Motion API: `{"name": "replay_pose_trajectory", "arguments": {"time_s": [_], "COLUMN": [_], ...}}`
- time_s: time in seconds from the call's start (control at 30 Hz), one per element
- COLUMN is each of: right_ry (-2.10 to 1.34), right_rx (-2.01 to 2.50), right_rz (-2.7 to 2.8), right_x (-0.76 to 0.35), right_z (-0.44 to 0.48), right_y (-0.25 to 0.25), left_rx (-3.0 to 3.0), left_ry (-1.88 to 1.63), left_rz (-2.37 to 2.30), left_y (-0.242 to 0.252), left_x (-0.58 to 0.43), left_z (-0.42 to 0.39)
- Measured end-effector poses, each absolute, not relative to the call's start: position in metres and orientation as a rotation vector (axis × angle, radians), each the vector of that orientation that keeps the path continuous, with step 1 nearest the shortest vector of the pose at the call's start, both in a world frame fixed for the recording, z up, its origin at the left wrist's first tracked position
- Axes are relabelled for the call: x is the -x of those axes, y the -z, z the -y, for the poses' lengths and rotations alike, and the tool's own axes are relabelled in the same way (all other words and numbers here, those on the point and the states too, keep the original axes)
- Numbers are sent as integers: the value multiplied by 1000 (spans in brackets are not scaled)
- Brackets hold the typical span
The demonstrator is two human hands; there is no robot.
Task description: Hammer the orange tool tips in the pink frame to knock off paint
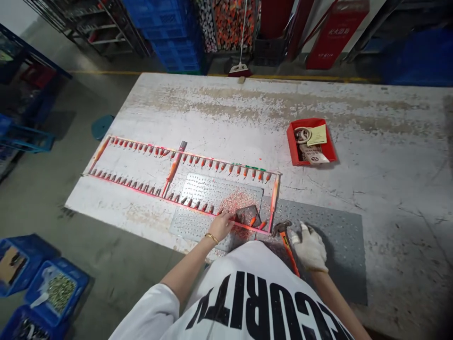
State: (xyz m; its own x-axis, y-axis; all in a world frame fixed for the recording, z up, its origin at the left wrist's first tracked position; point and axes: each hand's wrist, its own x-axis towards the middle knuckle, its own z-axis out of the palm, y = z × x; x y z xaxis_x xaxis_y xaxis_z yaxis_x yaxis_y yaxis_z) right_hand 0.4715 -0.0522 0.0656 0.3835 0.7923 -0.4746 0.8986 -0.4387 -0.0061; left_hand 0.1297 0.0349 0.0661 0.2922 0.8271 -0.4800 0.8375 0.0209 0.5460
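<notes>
A long wooden frame (273, 203) with pink-stained rails lies on the white table (226, 113), with rows of small orange-and-grey pieces along both long rails. My bare left hand (224, 224) closes its fingers at the near rail, beside a dark block (247, 215); what lies between the fingertips is hidden. My right hand (310, 246), in a white glove, rests with fingers apart on a grey metal plate (339, 236). Just left of it lies a hammer (288, 245) with an orange handle, not gripped. Reddish crumbs (238, 200) are scattered around the block on a dimpled plate (198, 189).
A red tray (290, 144) holding a tape roll and papers stands at the right back of the table. Blue crates (173, 42) and a broom (240, 66) are beyond the far edge. Blue bins (74, 276) sit on the floor at lower left, and a stool (102, 127) stands left.
</notes>
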Motion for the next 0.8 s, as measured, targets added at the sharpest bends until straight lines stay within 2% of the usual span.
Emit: {"name": "replay_pose_trajectory", "arguments": {"time_s": [0.17, 0.47, 0.8], "right_ry": [769, 728, 828], "right_rx": [-2266, -2254, -2490], "right_rz": [-1495, -1504, -1364], "right_x": [-450, -442, -437], "right_z": [100, 102, 103], "right_y": [-51, -41, -38], "left_rx": [-1785, -1788, -1808], "left_ry": [33, 8, 89], "left_rz": [-1569, -1608, -1625], "left_y": [-68, -71, -66], "left_x": [-123, -116, -118], "left_z": [-7, 35, 44]}}
